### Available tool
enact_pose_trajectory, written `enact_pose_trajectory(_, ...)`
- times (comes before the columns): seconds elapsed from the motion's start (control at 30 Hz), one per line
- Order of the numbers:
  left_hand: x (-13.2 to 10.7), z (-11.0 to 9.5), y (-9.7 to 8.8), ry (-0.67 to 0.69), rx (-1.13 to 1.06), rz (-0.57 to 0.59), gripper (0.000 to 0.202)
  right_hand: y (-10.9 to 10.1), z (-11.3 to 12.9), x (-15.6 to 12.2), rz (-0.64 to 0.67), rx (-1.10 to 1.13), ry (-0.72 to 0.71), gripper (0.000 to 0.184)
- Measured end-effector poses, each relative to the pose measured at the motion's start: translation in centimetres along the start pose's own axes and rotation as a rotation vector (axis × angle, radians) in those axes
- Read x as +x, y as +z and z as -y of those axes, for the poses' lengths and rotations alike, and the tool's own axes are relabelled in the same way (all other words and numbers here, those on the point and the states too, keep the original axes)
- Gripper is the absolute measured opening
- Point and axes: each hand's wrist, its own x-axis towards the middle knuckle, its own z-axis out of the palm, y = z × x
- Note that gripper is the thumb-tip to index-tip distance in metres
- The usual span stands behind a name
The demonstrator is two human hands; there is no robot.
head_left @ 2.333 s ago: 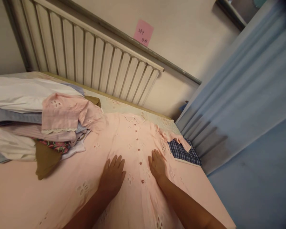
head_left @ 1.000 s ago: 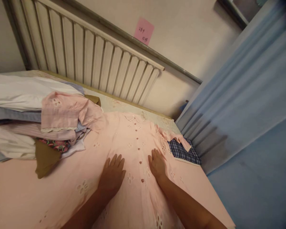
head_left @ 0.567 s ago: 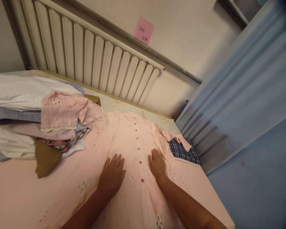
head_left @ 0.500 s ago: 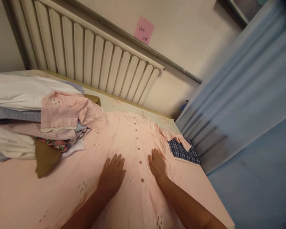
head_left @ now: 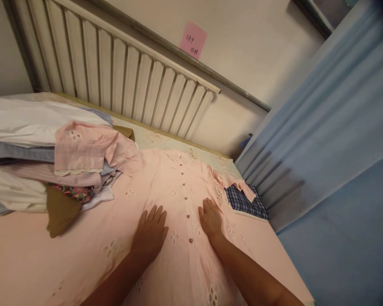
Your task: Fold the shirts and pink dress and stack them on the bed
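A pink dress or long shirt (head_left: 178, 212) lies spread out, front side up, with a row of dark heart-shaped buttons down its middle and cut-out flower patterns. My left hand (head_left: 151, 233) rests flat on it, left of the buttons, fingers stretched out. To the right of the buttons, my right hand (head_left: 210, 219) also lies on the cloth, its fingers stretched forward. Neither hand holds anything. One sleeve (head_left: 79, 146) falls over the clothes pile at left. The other sleeve (head_left: 234, 182) reaches onto a folded dark plaid cloth (head_left: 247, 202). The garment's lower end is out of view.
A heap of mixed clothes (head_left: 22, 157) sits at the left, with an olive piece (head_left: 62, 210) hanging from it. Behind the bed's far edge stands a white radiator (head_left: 124, 76). A pink note (head_left: 193, 40) is on the wall. Blue curtains (head_left: 341, 127) hang at the right.
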Motion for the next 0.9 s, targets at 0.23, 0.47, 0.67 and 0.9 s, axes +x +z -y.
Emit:
enact_pose_trajectory(0.23,-0.03,-0.08,0.04,0.004,0.012,-0.027,0.044,-0.07,0.06,-0.01,0.023,-0.017,0.02,0.043)
enact_pose_trajectory(0.47,-0.13,0.06,0.34,0.015,0.011,-0.05,0.043,-0.08,0.1,-0.03,0.03,-0.017,0.039,0.043)
enact_pose_trajectory(0.67,-0.05,0.16,0.71,0.014,0.004,-0.041,0.044,-0.28,0.19,0.05,0.043,-0.02,0.036,0.044)
enact_pose_trajectory(0.9,-0.05,0.1,0.45,0.01,0.012,-0.019,0.044,-0.17,0.07,-0.02,0.025,0.009,0.02,0.045)
